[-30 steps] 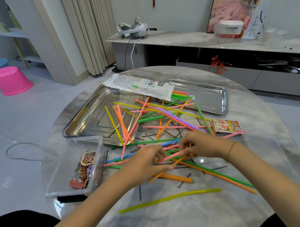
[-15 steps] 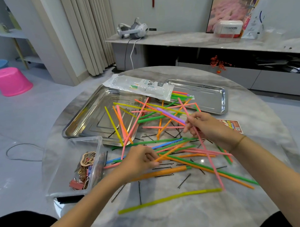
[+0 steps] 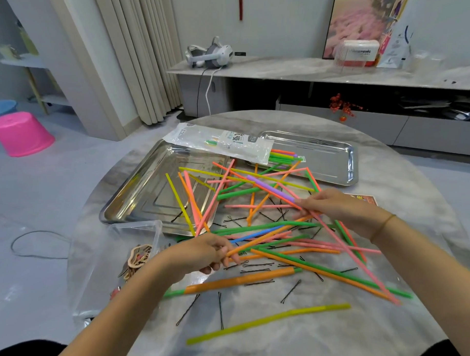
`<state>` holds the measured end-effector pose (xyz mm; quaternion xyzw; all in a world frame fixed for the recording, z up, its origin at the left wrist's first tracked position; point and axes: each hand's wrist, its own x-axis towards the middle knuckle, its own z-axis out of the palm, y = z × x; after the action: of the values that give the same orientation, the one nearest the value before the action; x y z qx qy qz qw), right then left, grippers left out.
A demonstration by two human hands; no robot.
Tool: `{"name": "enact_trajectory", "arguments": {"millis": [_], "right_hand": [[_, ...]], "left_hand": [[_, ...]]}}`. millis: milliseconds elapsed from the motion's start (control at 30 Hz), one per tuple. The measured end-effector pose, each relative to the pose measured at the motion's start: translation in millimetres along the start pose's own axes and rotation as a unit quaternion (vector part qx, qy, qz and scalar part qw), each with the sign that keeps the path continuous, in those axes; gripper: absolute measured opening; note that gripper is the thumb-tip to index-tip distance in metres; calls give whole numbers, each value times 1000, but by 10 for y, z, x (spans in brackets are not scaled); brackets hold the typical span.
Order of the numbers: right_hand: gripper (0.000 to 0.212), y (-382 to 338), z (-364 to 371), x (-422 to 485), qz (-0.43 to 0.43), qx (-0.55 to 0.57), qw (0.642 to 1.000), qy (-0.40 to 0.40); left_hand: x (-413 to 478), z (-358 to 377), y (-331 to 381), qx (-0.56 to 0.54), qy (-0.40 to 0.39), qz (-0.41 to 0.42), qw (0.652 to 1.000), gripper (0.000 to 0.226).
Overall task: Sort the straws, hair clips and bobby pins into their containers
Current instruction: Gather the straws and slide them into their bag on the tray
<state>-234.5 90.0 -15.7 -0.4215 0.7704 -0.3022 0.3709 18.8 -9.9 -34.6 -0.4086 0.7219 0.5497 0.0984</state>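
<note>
Straws and bobby pins lie unsorted between the hands. Hair clips fill the clear box beside the left hand, which pinches an orange straw. The right hand pinches a pink straw.

On white box at far wall: one dark blue brand word across the front, blurred, ending seemingly in "-onic", not surely legible. On bag across the trays: printed label with large dark characters and a small dark tag, too blurred to read. On red-and-yellow card on surface: yellow print, unreadable.
</note>
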Motion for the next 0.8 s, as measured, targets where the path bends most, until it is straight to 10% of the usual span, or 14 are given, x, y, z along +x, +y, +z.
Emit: {"name": "enact_trajectory", "arguments": {"millis": [300,433,533,667,800], "right_hand": [[35,-49,25,-10,4,-24,999,-22],[35,-29,52,-20,12,-22,999,-46],[35,-42,86,-21,11,-21,998,-63],[34,-55,149,-15,17,4,997,-80],[28,-58,210,-21,28,108,989,-98]], "left_hand": [[-102,154,90,103,134,51,984,52],[-92,301,82,462,381,119,792,72],[28,382,90,505,443,232,703,81],[199,498,101,519,377,288,711,46],[188,498,91,440,295,260,807,39]]}}
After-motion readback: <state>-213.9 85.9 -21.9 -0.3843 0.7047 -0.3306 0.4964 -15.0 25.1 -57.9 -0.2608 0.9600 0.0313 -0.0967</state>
